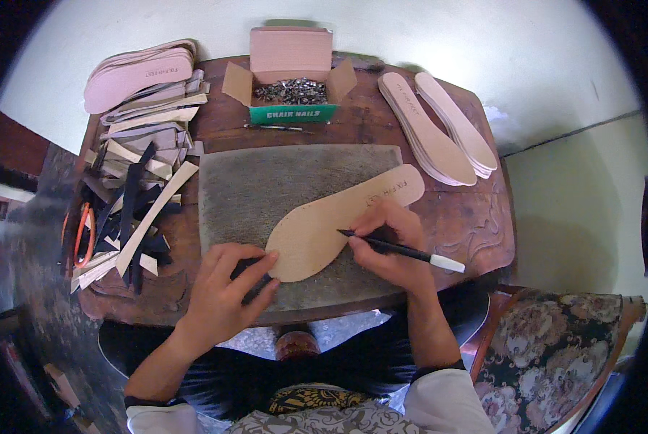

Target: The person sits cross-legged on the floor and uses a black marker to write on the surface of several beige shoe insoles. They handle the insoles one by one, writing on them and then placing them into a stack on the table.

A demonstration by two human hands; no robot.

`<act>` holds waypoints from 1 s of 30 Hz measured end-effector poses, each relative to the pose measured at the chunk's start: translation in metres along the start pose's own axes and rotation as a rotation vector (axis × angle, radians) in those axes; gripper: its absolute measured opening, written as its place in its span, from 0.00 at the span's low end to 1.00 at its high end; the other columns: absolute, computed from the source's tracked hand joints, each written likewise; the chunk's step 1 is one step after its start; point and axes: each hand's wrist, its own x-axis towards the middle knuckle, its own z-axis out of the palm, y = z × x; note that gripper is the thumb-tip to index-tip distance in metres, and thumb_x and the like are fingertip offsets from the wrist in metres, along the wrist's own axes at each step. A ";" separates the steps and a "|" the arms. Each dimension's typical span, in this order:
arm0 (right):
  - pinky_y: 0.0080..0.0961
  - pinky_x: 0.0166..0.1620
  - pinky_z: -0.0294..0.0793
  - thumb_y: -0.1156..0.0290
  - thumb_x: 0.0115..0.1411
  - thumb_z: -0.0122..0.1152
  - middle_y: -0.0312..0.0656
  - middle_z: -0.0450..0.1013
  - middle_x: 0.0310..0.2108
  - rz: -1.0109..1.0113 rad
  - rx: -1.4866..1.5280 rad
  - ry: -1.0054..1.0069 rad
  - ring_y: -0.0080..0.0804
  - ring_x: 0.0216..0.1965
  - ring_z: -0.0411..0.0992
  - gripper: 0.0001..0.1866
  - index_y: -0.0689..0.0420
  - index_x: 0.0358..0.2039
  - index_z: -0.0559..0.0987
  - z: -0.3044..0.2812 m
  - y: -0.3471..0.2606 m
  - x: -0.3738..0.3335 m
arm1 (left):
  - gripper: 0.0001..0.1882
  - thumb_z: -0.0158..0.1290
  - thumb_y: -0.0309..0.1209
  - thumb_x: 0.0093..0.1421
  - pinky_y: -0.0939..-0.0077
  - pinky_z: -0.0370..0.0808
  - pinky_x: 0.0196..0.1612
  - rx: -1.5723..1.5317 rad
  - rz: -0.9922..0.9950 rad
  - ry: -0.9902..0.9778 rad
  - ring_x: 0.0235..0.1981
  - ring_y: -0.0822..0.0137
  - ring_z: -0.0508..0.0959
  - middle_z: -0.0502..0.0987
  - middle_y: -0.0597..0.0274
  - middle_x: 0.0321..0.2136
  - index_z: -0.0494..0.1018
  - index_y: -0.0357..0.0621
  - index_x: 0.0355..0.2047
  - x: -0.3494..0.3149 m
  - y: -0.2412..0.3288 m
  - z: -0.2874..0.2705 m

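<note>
A tan insole (317,231) lies slantwise on a dark, rough mat (237,188), its wide end toward me on the left. My left hand (226,289) pinches the edge of that wide end with curled fingers. Something dark shows between its fingers, too hidden to name. In my right hand (393,246) is a black marker (403,251) with a white end, gripped like a pen. The marker's tip meets the insole, or hovers just over it, near the middle of its right edge. The knuckles of this hand rest by the printed heel end.
An open cardboard box (291,50) of metal nails stands at the back, with a thin pen (277,128) before it. Stacked insoles (139,76) top offcut strips at left, near orange-handled scissors (84,235). Two more insole stacks (425,130) lie at right. A floral chair (548,347) stands lower right.
</note>
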 end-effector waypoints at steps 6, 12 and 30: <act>0.26 0.35 0.73 0.80 0.43 0.70 0.40 0.75 0.27 -0.046 0.020 -0.204 0.32 0.30 0.77 0.11 0.59 0.24 0.74 -0.005 0.008 -0.003 | 0.24 0.68 0.28 0.50 0.61 0.73 0.47 0.014 0.000 -0.009 0.44 0.54 0.75 0.77 0.59 0.44 0.80 0.45 0.50 0.001 0.001 -0.001; 0.25 0.34 0.73 0.81 0.43 0.69 0.41 0.75 0.26 -0.018 0.022 -0.248 0.32 0.29 0.77 0.11 0.59 0.23 0.73 -0.006 0.004 -0.003 | 0.24 0.68 0.29 0.50 0.62 0.74 0.47 0.014 -0.007 -0.013 0.44 0.54 0.75 0.77 0.58 0.43 0.80 0.46 0.50 0.000 0.001 -0.002; 0.25 0.34 0.73 0.82 0.42 0.67 0.41 0.74 0.25 -0.006 0.010 -0.259 0.32 0.29 0.76 0.11 0.59 0.22 0.71 -0.005 0.004 -0.003 | 0.24 0.68 0.29 0.51 0.61 0.74 0.48 0.004 -0.010 -0.011 0.44 0.54 0.76 0.77 0.58 0.44 0.80 0.45 0.50 0.000 0.000 -0.002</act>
